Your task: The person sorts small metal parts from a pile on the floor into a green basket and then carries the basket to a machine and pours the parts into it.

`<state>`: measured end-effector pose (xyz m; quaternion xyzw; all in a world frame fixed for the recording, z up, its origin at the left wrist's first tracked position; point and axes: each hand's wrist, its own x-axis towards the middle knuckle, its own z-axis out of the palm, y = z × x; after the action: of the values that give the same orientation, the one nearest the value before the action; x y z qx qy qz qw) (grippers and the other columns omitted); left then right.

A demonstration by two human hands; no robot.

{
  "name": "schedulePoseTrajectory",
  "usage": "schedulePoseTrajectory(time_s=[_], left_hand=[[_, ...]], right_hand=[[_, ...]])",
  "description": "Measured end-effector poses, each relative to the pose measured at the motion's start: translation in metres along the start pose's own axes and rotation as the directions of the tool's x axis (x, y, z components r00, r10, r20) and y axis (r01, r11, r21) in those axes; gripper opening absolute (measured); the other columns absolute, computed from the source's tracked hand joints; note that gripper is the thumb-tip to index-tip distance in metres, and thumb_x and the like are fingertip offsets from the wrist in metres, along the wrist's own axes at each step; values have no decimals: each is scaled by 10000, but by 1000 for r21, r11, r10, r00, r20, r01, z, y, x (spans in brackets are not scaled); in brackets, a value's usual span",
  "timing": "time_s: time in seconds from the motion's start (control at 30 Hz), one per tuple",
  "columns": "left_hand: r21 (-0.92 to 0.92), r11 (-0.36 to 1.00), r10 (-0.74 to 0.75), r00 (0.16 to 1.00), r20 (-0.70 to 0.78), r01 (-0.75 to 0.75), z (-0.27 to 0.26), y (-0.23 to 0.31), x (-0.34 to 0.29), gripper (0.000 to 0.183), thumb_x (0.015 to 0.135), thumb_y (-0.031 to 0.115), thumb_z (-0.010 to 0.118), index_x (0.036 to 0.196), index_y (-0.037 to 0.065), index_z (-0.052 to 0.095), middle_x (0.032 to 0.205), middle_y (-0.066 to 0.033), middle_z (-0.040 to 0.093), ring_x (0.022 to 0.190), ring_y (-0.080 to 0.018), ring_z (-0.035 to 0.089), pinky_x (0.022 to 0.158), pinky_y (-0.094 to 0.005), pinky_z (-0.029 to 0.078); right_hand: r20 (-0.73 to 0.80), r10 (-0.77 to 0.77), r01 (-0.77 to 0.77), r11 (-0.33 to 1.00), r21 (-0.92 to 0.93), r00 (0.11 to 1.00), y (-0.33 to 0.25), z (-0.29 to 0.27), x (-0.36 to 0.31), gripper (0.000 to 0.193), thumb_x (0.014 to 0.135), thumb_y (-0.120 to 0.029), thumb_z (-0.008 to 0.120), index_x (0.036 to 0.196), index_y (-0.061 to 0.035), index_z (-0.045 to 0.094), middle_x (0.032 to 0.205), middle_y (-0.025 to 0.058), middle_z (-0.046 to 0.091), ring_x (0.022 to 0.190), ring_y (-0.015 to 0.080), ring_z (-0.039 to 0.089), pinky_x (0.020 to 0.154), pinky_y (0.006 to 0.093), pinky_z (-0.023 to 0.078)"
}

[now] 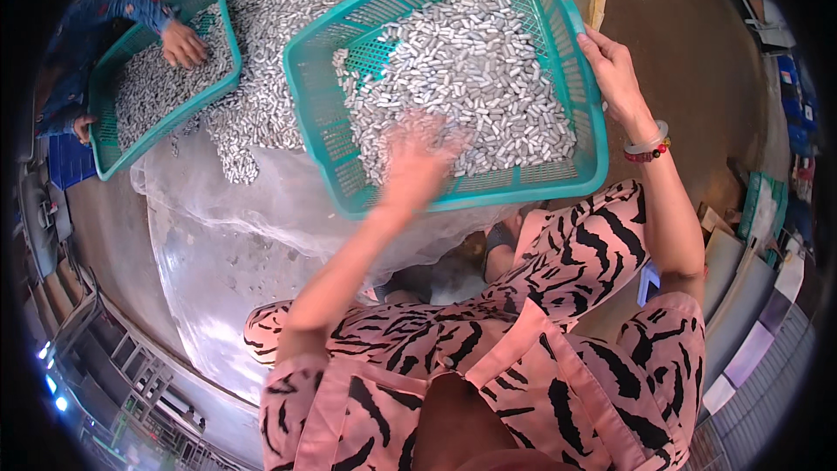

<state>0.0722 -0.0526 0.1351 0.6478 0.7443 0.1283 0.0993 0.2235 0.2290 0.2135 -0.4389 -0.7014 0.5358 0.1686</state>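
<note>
A teal plastic basket [595, 150] is tilted in front of me, holding a heap of small silvery-grey, capsule-shaped pieces [475, 70]. My right hand [613, 74] grips the basket's right rim, thumb on top of the edge. Over the near left part of the heap is my left hand [418, 157], its fingers smeared by motion among the pieces; whether it holds any is not visible. Bare mesh floor shows inside the basket at its left and far right.
Loose pieces [279, 9] lie piled on a clear plastic sheet [261, 183] beyond and left of the basket. At the far left another person's hand [183, 44] rests in a second teal basket [228, 22] of pieces. A blue container [70, 157] stands below it.
</note>
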Motion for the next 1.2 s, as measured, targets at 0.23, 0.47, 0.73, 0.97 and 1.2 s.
schedulePoseTrajectory(time_s=[0.23, 0.47, 0.73, 0.97, 1.2], left_hand=[[81, 896, 444, 868, -220, -437, 83, 14, 146, 445, 752, 225, 643, 1150, 395, 540, 1347, 39, 410, 1353, -269, 248, 1019, -637, 209], [90, 993, 105, 934, -342, -79, 82, -118, 165, 466, 764, 263, 645, 1200, 371, 522, 1359, -18, 393, 1293, -288, 319, 999, -566, 301], [-151, 953, -285, 943, -170, 261, 97, -148, 0, 587, 782, 351, 654, 1318, 256, 433, 1374, -221, 298, 1262, -416, 284, 1006, -530, 287], [-298, 950, -27, 973, 228, 96, 77, -42, -18, 603, 721, 436, 699, 1275, 418, 462, 1455, -36, 241, 1358, -393, 107, 980, -721, 140], [-586, 780, 232, 971, -58, -221, 101, -35, 100, 404, 817, 468, 570, 1213, 408, 523, 1396, 11, 346, 1351, -316, 209, 992, -693, 216]], right_hand=[[-66, -118, 100, 969, -225, 991, 4, 8, 0, 398, 934, -252, 490, 1209, 31, 541, 925, 152, 663, 846, 130, 584, 761, 286, 463], [-41, -152, 140, 966, -217, 988, 6, 12, -1, 434, 924, -284, 529, 1233, 21, 532, 878, 92, 659, 799, 87, 557, 714, 245, 460], [-92, -118, 124, 991, 55, 989, 24, 32, -8, 433, 889, -185, 611, 1233, 60, 519, 943, 62, 641, 785, 56, 563, 686, 202, 475], [-127, -21, 39, 989, 142, 992, 21, 32, -11, 410, 878, -162, 624, 1218, 52, 540, 927, 52, 645, 767, 52, 567, 673, 193, 467], [-154, -101, 101, 995, -5, 983, 9, 37, -17, 409, 876, -156, 627, 1211, 63, 544, 965, 39, 632, 795, 61, 551, 700, 193, 447]])
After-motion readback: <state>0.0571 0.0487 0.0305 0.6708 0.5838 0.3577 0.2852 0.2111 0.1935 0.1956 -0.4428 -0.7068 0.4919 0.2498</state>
